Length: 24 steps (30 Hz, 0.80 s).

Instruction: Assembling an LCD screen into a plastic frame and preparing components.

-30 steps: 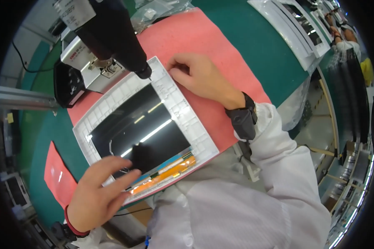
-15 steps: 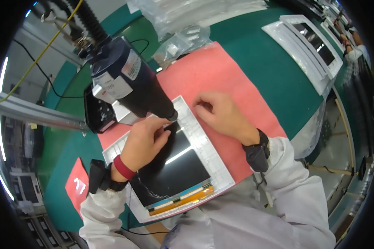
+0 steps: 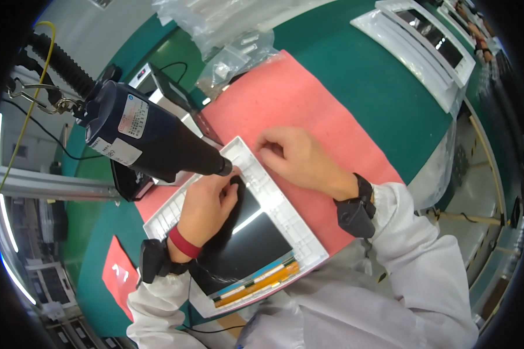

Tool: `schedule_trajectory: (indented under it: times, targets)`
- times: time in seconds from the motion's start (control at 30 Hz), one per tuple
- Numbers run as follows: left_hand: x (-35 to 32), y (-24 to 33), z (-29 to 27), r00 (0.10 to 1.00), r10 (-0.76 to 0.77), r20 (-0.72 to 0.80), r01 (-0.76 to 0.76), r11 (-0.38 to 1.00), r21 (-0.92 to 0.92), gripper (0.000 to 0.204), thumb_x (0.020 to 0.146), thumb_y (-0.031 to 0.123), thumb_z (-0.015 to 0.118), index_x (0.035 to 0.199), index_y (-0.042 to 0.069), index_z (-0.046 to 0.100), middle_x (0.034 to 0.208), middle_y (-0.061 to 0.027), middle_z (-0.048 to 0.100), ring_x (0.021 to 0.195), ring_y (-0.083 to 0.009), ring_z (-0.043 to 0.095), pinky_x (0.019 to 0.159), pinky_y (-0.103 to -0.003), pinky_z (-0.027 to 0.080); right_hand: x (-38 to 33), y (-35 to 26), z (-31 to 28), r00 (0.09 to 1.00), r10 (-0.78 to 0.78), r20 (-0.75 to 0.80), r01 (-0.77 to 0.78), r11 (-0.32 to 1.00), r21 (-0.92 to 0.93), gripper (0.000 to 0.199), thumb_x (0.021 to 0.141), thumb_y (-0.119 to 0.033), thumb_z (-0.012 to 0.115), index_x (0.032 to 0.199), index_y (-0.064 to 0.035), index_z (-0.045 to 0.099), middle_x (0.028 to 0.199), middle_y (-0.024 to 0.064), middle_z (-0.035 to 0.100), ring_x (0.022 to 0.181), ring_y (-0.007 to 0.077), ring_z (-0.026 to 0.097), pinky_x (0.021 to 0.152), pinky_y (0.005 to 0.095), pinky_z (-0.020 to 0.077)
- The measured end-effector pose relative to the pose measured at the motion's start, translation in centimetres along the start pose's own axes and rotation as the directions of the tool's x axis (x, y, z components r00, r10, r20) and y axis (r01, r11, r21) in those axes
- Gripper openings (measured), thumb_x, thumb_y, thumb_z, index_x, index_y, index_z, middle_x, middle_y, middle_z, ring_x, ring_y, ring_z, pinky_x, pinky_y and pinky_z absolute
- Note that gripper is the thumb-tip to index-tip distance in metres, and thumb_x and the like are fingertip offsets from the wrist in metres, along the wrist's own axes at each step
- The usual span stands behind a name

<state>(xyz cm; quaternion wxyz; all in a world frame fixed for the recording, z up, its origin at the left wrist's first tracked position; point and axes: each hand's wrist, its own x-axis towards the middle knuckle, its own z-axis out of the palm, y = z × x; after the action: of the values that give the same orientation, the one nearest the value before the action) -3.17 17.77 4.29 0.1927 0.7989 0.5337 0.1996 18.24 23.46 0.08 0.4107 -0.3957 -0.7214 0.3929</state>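
A white-framed display panel (image 3: 288, 215) with a dark screen (image 3: 259, 238) lies on a pink mat (image 3: 308, 99). An orange flex strip (image 3: 262, 282) runs along its near edge. My left hand (image 3: 206, 206) lies over the screen and pinches a small black piece (image 3: 237, 183) at the panel's far corner. Just above it hangs the tip of a black power screwdriver (image 3: 151, 136). My right hand (image 3: 294, 157) rests on the frame's far right edge, fingers bent and fingertips on the white plastic.
Clear plastic bags (image 3: 227, 35) lie at the back of the green table. More white-framed panels (image 3: 413, 41) sit at the far right. A grey box device (image 3: 163, 87) stands behind the screwdriver. A red card (image 3: 119, 273) lies at the near left.
My left hand has moved from the panel's near edge up to its far corner, carrying the black piece. My right hand has stayed on the frame's far edge.
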Motion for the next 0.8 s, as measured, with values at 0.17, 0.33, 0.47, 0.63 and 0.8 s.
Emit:
schedule_trajectory:
  times: [0.17, 0.33, 0.47, 0.63, 0.8]
  targets:
    - [0.08, 0.37, 0.01, 1.0, 0.016, -0.002, -0.016, 0.999, 0.03, 0.022, 0.082, 0.003, 0.064, 0.104, 0.002, 0.065, 0.064, -0.0126, 0.053, 0.056, -0.0246, 0.055, 0.055, -0.034, 0.042, 0.03, -0.24, -0.06, 1.0, -0.014, 0.005, 0.014, 1.0, -0.007, 0.013, 0.083, -0.008, 0.061, 0.091, 0.0019, 0.065, 0.075, 0.0139, 0.063, 0.066, 0.0197, 0.061, 0.062, 0.0318, 0.0479]
    - [-0.04, 0.26, 0.17, 1.0, 0.008, 0.003, -0.008, 1.0, 0.027, 0.021, 0.083, 0.002, 0.064, 0.103, 0.001, 0.065, 0.065, -0.0128, 0.053, 0.056, -0.0247, 0.055, 0.054, -0.034, 0.042, -0.07, 0.2, 0.12, 1.0, -0.026, -0.011, 0.026, 1.0, -0.013, 0.012, 0.083, -0.007, 0.061, 0.09, 0.0013, 0.065, 0.076, 0.0141, 0.064, 0.067, 0.0213, 0.062, 0.063, 0.0326, 0.0484]
    - [-0.11, 0.28, 0.22, 1.0, 0.005, -0.004, -0.005, 0.999, 0.045, 0.018, 0.083, 0.002, 0.064, 0.101, 0.0, 0.065, 0.067, -0.0129, 0.056, 0.056, -0.0244, 0.054, 0.055, -0.034, 0.042, -0.05, 0.04, -0.01, 1.0, -0.024, -0.016, 0.024, 1.0, 0.003, 0.012, 0.082, -0.008, 0.061, 0.089, 0.0011, 0.066, 0.076, 0.0147, 0.064, 0.068, 0.0233, 0.063, 0.064, 0.0335, 0.0489]
    - [-0.33, 0.28, 0.3, 1.0, -0.003, -0.031, 0.004, 0.999, 0.033, 0.015, 0.084, 0.002, 0.065, 0.099, -0.001, 0.065, 0.069, -0.0118, 0.058, 0.057, -0.0216, 0.054, 0.056, -0.032, 0.042, 0.03, -0.14, -0.19, 1.0, -0.025, -0.011, 0.025, 1.0, 0.011, 0.013, 0.082, -0.009, 0.06, 0.088, 0.0014, 0.065, 0.077, 0.016, 0.064, 0.07, 0.0262, 0.064, 0.065, 0.0352, 0.0492]
    - [-0.71, -0.44, 0.35, 0.998, -0.055, -0.007, 0.054, 0.995, -0.089, 0.022, 0.084, 0.0, 0.064, 0.106, -0.001, 0.065, 0.078, -0.0126, 0.06, 0.059, -0.0176, 0.053, 0.056, -0.03, 0.042, -0.02, -0.11, -0.14, 0.999, -0.033, -0.011, 0.033, 0.999, 0.004, 0.014, 0.082, -0.01, 0.06, 0.088, 0.0015, 0.065, 0.077, 0.0167, 0.064, 0.07, 0.0284, 0.064, 0.065, 0.037, 0.0495]
